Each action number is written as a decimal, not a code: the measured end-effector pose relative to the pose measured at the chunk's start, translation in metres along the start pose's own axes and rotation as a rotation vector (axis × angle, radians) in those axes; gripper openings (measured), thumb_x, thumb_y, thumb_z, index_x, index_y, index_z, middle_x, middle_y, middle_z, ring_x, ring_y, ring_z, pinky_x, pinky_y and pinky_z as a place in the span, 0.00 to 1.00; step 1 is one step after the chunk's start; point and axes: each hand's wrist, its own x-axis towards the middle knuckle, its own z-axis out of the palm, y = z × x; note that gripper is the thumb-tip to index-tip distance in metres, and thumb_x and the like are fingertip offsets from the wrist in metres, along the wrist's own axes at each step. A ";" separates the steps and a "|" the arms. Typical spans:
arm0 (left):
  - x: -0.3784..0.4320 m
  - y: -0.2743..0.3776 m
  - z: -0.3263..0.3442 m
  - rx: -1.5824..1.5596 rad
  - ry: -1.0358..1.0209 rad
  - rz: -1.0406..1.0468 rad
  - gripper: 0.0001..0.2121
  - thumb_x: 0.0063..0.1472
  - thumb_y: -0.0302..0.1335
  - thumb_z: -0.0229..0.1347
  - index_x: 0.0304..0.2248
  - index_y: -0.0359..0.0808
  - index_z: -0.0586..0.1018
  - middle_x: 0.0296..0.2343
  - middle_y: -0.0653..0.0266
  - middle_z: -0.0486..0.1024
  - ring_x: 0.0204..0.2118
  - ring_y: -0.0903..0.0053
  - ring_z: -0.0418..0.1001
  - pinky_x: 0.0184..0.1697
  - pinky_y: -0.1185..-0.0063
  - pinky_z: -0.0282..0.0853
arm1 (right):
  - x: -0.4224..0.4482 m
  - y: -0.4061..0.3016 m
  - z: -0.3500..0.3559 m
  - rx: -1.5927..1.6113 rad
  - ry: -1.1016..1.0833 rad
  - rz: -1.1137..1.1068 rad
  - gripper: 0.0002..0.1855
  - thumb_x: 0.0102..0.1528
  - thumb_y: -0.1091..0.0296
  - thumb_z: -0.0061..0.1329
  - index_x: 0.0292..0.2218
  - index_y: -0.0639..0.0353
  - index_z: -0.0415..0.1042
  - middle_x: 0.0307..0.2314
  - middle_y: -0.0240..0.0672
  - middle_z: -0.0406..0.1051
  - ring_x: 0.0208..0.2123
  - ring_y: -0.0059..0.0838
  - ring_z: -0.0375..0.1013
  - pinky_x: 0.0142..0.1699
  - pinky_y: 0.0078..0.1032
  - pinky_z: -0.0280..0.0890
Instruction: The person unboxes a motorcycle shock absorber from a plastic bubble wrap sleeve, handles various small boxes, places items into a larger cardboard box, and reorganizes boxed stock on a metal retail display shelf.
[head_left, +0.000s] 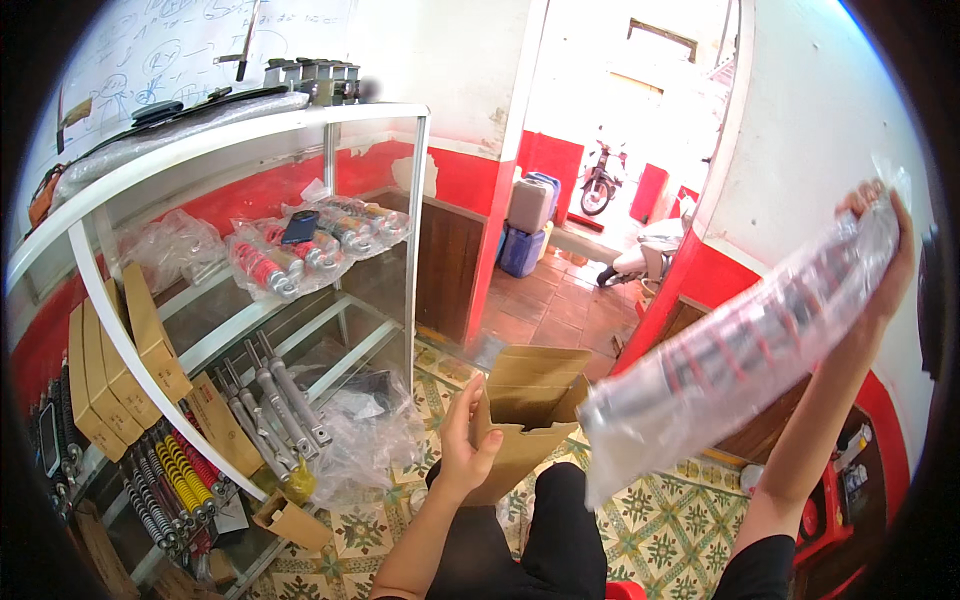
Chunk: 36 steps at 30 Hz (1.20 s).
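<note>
My left hand grips the side of an upright brown cardboard box above my knees. The box's top flap stands raised, and its inside looks dark. Raised high at the right, my right hand clutches the upper end of a clear plastic bag. Through the bag shows a shock absorber with a red coil spring. It hangs at a slant, its lower end close to the box's right edge but outside the opening. The loose bottom of the bag droops below it.
At the left, a white-framed shelf rack holds bagged shock absorbers, a phone and cardboard boxes. Lower down are fork tubes and coloured springs. A small open box lies near the rack's foot. Beyond the doorway stand jerrycans and motorbikes.
</note>
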 end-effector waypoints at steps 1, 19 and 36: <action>0.000 0.001 0.002 0.019 -0.015 0.028 0.30 0.56 0.43 0.54 0.49 0.25 0.65 0.37 0.55 0.68 0.39 0.71 0.68 0.43 0.75 0.63 | 0.007 0.000 0.003 -0.023 0.010 -0.054 0.14 0.58 0.61 0.38 0.33 0.63 0.69 0.27 0.35 0.70 0.29 0.27 0.70 0.41 0.22 0.65; -0.018 -0.010 0.012 0.231 0.091 0.066 0.29 0.55 0.42 0.55 0.47 0.25 0.65 0.39 0.49 0.66 0.41 0.58 0.65 0.46 0.69 0.59 | -0.056 0.125 0.170 0.137 0.147 0.367 0.05 0.50 0.71 0.50 0.27 0.63 0.69 0.20 0.33 0.69 0.20 0.20 0.69 0.26 0.21 0.65; -0.017 -0.026 0.007 0.131 0.134 0.033 0.33 0.56 0.46 0.53 0.49 0.25 0.60 0.41 0.48 0.64 0.44 0.59 0.64 0.48 0.69 0.59 | -0.143 0.180 0.199 0.110 0.001 0.449 0.06 0.51 0.69 0.53 0.28 0.61 0.70 0.22 0.24 0.69 0.24 0.13 0.64 0.29 0.19 0.61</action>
